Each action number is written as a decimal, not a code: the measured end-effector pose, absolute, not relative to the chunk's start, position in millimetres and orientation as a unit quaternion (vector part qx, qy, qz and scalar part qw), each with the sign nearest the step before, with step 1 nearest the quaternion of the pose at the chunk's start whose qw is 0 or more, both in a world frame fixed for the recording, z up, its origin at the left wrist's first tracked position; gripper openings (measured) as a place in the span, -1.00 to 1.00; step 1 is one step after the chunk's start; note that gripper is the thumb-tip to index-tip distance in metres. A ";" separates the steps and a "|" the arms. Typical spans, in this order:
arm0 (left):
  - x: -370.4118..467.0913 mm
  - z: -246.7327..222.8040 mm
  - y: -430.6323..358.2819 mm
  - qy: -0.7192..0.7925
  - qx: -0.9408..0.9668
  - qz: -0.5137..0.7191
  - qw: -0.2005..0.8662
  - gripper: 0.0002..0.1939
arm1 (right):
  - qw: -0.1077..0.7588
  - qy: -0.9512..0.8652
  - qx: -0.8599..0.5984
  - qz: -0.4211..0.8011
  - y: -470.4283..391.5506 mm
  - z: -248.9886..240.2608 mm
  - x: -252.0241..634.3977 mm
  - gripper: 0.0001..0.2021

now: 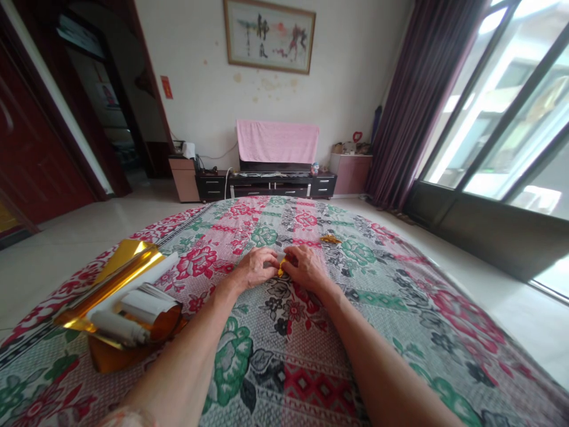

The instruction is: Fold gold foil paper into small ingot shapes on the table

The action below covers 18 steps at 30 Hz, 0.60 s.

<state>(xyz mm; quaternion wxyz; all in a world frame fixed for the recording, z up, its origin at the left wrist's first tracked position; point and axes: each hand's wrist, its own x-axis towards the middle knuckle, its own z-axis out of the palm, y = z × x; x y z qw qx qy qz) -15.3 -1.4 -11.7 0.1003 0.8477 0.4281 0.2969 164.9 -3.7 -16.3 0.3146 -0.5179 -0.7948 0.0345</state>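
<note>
Both hands meet over the middle of the table, around a small piece of gold foil paper (281,268). My left hand (258,266) pinches it from the left between thumb and fingers. From the right, my right hand (306,265) grips the same piece with its fingertips. Most of the piece is covered by the fingers, so its exact shape cannot be made out. Just beyond my right hand lies a small folded gold paper piece (331,239). Off to the left are shiny gold foil sheets (116,279), partly rolled, with a white bottle (119,328) on them.
A flowered cloth (249,367) in red, green and grey covers the round table. A white roll-like item (146,303) rests among the gold sheets. Beyond the table stand a low black cabinet (323,185) and a screen under a pink cloth (278,141). Windows are at right.
</note>
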 end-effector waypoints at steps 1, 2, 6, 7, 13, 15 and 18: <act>-15.4 -12.0 -1.4 0.428 0.848 0.297 0.099 -0.91 | 0.314 -0.786 -0.531 0.032 -2.4 -17.0 165.1 -0.79; -15.4 -12.4 -1.4 0.427 0.848 0.297 0.099 -0.91 | 0.316 -0.776 -0.544 0.029 -1.2 -17.5 165.4 -0.81; -15.6 -13.6 -1.1 0.424 0.848 0.303 0.099 -0.91 | 0.351 -0.735 -0.579 0.012 0.2 -17.4 165.3 -0.87; -15.6 -13.6 -1.1 0.425 0.847 0.303 0.101 -0.91 | 0.369 -0.733 -0.571 0.004 -1.0 -16.7 165.1 -0.86; -16.1 -11.3 -1.7 0.430 0.845 0.294 0.119 -0.91 | 0.371 -0.834 -0.399 0.090 -14.9 -9.5 165.7 -0.75; -16.9 -11.8 -0.8 0.430 0.844 0.294 0.123 -0.90 | 0.355 -0.851 -0.365 0.128 -16.7 -7.6 168.0 -0.76; -18.0 -13.5 1.6 0.427 0.846 0.293 0.129 -0.88 | 0.328 -0.866 -0.345 0.155 -14.8 -5.8 172.8 -0.78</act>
